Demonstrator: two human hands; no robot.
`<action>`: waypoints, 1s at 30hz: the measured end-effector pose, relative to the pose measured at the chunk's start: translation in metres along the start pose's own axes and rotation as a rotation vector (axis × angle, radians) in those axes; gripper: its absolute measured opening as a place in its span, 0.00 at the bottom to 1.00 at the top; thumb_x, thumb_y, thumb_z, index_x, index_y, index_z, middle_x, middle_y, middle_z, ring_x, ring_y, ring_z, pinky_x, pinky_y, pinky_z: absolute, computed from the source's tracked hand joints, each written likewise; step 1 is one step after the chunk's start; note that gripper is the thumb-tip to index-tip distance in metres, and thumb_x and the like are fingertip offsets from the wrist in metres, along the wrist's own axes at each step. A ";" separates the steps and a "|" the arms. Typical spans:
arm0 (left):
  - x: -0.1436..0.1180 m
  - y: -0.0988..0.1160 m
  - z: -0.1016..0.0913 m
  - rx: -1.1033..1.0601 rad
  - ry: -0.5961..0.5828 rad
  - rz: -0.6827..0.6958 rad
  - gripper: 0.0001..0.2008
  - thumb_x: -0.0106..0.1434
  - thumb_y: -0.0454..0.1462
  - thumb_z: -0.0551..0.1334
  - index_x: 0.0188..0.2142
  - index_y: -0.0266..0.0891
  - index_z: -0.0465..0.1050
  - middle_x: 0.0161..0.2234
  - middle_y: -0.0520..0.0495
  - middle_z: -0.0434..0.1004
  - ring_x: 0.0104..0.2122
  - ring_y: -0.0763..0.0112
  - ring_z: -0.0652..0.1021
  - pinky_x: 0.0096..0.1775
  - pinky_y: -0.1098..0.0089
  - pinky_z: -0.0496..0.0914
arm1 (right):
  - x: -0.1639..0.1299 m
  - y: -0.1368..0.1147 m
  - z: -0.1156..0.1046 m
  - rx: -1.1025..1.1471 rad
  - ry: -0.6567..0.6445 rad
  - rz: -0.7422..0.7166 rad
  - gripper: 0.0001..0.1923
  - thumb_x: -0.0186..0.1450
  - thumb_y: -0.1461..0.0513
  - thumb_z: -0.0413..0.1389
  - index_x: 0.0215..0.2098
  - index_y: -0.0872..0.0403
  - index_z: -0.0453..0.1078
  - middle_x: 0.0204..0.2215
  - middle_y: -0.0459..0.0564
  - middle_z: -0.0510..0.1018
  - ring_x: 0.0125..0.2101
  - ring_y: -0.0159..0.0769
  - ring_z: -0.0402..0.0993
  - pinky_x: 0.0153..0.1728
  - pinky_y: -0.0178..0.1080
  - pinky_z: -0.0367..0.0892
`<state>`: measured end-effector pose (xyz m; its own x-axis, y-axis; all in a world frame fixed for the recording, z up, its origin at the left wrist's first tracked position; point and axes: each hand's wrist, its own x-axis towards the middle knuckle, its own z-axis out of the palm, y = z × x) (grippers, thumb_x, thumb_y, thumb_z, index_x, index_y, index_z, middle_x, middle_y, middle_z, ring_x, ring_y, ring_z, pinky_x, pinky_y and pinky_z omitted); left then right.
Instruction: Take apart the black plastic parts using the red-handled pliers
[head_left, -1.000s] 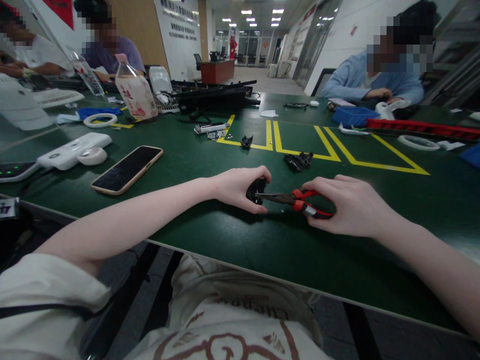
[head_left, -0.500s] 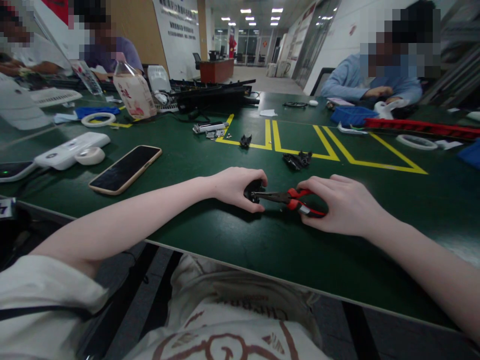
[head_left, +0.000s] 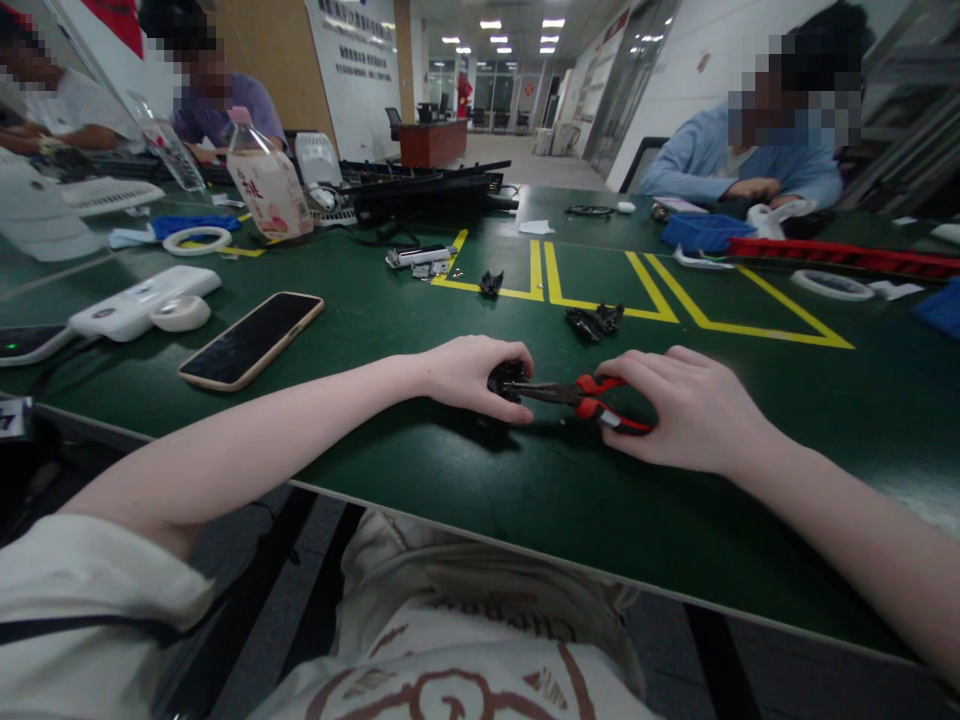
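The black part (head_left: 504, 379) sits inside the curl of the left hand (head_left: 468, 374), low over the near half of the table (head_left: 480, 510); whether it touches the surface cannot be told. The left hand grips the part between the thumb, on the near side, and the fingers, on the far side, leaving its right side exposed. The pliers (head_left: 585, 404) enter from that side: their long axis runs across the table, roughly in line with the opening of the left hand, nose to the left and handles to the right. The tips meet the part; whether they clamp it cannot be told. The long axis of the part is hidden by the fingers. The part lies directly left of the right hand (head_left: 686, 405), beyond the plier nose; the left hand is the nearer, being in contact. The right hand is closed around the spread handles, back of the hand upward, its forearm angling in from the lower right. The left forearm reaches in from the lower left, wrist nearly straight. Beyond the hands lie a large scrap (head_left: 595, 322) and a small scrap (head_left: 491, 283); a phone (head_left: 253, 342) lies left of the left hand.
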<state>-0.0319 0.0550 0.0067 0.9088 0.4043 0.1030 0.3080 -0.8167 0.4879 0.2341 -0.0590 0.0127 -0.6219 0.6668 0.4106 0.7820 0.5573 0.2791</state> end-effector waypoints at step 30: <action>-0.002 -0.001 0.002 0.102 0.128 0.097 0.33 0.54 0.52 0.69 0.54 0.40 0.66 0.51 0.43 0.75 0.47 0.59 0.77 0.45 0.64 0.70 | 0.003 -0.003 -0.007 0.152 -0.155 0.135 0.20 0.57 0.52 0.57 0.45 0.52 0.69 0.34 0.53 0.82 0.28 0.45 0.76 0.31 0.45 0.66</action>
<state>-0.0339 0.0540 0.0043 0.8946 0.3650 0.2579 0.2533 -0.8895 0.3802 0.2308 -0.0621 0.0193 -0.5204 0.8017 0.2941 0.8503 0.5183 0.0918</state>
